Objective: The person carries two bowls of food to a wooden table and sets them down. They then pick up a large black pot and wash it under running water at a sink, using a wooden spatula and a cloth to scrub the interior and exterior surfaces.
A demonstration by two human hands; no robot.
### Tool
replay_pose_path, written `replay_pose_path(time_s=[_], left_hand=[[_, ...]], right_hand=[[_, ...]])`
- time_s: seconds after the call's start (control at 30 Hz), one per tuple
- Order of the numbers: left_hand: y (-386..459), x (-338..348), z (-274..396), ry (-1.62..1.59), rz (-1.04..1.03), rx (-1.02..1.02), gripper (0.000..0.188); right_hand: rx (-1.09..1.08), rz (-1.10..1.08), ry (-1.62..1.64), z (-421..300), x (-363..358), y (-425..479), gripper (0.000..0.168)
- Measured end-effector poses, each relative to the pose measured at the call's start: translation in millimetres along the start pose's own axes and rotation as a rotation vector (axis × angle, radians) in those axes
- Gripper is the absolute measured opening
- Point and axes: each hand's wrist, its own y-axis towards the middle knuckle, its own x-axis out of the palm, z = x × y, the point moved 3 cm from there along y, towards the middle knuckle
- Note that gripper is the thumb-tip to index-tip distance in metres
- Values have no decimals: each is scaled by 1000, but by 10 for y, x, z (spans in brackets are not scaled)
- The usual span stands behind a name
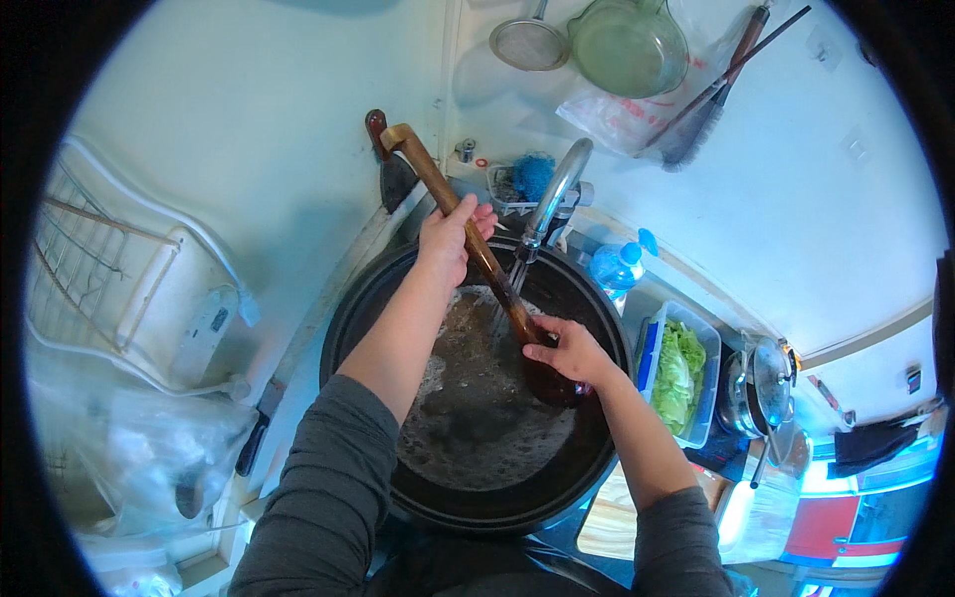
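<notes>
A long brown wooden ladle (490, 267) with a hooked handle end slants across a large round black basin (500, 516). My left hand (445, 240) grips the middle of its handle. Lower down, my right hand (568, 351) pinches the ladle where the handle meets the dark bowl. That bowl is partly hidden by my right hand and rests low at the basin's right side. Cloudy brownish water (485, 440) with foam lies in the basin. From a curved chrome faucet (558, 186) a stream runs down just behind the handle.
Behind the basin, a caddy (503, 195) holds a blue scrubber (533, 176). A blue bottle (616, 270) and a plastic tub (709, 407) of leafy greens (679, 366) stand to the right, before a lidded pot (740, 392). A scraper (395, 183) leans in the corner.
</notes>
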Motion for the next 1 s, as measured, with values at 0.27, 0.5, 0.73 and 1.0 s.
replay_pose_path(time_s=[0.27,0.5,0.73,1.0], left_hand=[[-525,-61,-705,218,-420,-355,15],[-387,-187,-326,587,-196,-189,24],[-452,-55,-234,537,-84,188,36],[-499,-184,-63,590,-81,189,31]], right_hand=[[36,-25,361,254,48,269,30],[-46,215,288,267,186,761,34],[-150,686,-118,-282,708,490,51],[263,379,794,267,650,727,61]])
